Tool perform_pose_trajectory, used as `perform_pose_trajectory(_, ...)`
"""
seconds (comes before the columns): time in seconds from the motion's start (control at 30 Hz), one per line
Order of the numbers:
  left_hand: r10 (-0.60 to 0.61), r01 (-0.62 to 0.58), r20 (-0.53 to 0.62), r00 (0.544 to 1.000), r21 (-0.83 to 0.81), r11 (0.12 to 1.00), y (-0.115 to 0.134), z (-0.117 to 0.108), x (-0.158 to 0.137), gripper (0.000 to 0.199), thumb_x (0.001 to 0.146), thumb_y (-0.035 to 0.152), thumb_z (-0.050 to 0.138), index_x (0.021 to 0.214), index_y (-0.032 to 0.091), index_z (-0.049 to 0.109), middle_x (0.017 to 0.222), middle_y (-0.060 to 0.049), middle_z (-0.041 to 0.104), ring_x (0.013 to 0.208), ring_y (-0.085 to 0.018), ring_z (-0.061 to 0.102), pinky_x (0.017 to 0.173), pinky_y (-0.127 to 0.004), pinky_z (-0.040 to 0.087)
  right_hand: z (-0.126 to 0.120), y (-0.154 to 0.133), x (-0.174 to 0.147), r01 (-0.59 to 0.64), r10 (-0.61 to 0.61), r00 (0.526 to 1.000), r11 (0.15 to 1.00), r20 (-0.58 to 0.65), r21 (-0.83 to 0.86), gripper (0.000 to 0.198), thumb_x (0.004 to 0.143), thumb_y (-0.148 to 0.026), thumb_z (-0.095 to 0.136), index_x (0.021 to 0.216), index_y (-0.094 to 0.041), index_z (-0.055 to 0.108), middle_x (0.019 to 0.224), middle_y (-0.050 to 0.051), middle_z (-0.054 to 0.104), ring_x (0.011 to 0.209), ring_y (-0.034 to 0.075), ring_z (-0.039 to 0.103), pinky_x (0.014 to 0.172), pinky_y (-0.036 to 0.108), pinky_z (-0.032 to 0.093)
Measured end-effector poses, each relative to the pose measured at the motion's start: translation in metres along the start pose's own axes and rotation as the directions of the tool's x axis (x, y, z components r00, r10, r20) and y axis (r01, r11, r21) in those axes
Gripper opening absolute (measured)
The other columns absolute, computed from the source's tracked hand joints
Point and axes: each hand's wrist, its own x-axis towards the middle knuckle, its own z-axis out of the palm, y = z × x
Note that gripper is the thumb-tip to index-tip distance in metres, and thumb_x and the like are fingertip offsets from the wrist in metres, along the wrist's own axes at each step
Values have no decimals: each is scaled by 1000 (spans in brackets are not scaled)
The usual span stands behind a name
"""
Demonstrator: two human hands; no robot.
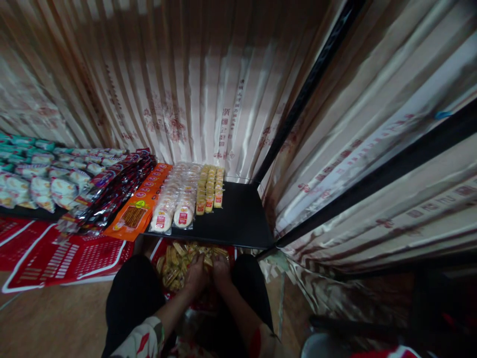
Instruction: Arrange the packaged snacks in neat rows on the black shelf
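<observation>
A red basket (154,250) sits between my knees, partly under the shelf edge, with many small yellow-wrapped snack packets (172,268) in it. My left hand (196,275) is down among these packets, its fingers curled on some of them. Just beside it, my right hand (221,271) closes on packets at the basket's right side. Dim light and the packets partly hide the fingertips of both hands. Above the basket, matching yellow packets (209,189) stand in short rows on the black shelf (242,214).
Left of the yellow rows lie round white crackers (183,216), an orange snack bag (132,214), dark red packets (108,191) and white-and-green bags (63,189). Red baskets (70,253) are below at left. Black posts (298,119) and a pleated curtain (208,99) bound the shelf.
</observation>
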Motion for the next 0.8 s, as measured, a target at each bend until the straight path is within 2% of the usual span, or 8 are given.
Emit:
perform_pose_trajectory(0.1,-1,0,27,1000,23,1000,-1,0,0,55,73,0,37,126,13,47,131,-13,50,125,-18,41,102,-27,33,-15,-5,-5,69,-69,997,998,26,13,34,81,-11,41,102,-18,67,95,11,61,93,22,54,81,30,40)
perform_pose_trajectory(0.23,10,-10,25,1000,17,1000,-7,-3,-4,48,77,5,39,123,15,50,127,-11,53,116,-18,50,99,-27,36,-39,-12,-11,177,-184,982,976,41,129,37,78,-8,41,101,-20,67,95,8,59,91,18,54,81,26,40)
perform_pose_trajectory(0.33,-8,8,-17,1000,-14,1000,-12,-8,-7,38,81,14,42,116,15,55,118,-11,59,108,-20,55,94,-31,40,-50,-14,-15,254,-269,962,941,39,221,38,77,-8,41,103,-22,66,100,7,57,96,17,54,86,25,41)
perform_pose_trajectory(0.4,8,-12,-69,998,-71,997,-16,-11,-9,35,81,15,42,113,14,56,115,-12,60,107,-21,55,93,-32,40,-55,-14,-15,279,-288,958,921,-6,272,41,77,-10,42,111,-22,61,107,7,55,102,17,53,90,26,41)
perform_pose_trajectory(0.53,56,-105,-220,974,-214,971,-17,-17,-8,29,82,20,44,107,13,56,111,-12,61,106,-20,55,94,-34,41,-60,-14,-11,265,-217,963,870,-161,415,50,76,-16,49,126,-20,48,119,9,52,110,20,51,95,31,41)
perform_pose_trajectory(0.63,46,-150,-330,943,-298,943,-9,-24,-5,25,81,23,45,102,14,57,103,-11,63,99,-20,58,91,-35,43,-64,-14,-4,222,-97,965,800,-245,557,48,76,-22,53,124,-19,49,112,10,57,103,21,56,92,35,44)
perform_pose_trajectory(0.7,43,-180,-372,927,-340,923,0,-30,-2,22,81,22,45,98,15,57,99,-9,63,95,-20,58,88,-35,44,-65,-15,1,163,6,971,714,-239,680,47,75,-25,54,121,-19,50,101,8,61,90,20,61,84,35,49)
perform_pose_trajectory(0.8,34,-205,-394,919,-402,892,15,-37,2,20,79,21,47,96,17,57,97,-7,64,92,-19,59,86,-34,44,-66,-16,7,105,99,978,532,-185,840,43,72,-28,57,115,-20,52,87,4,64,75,17,64,73,32,53)
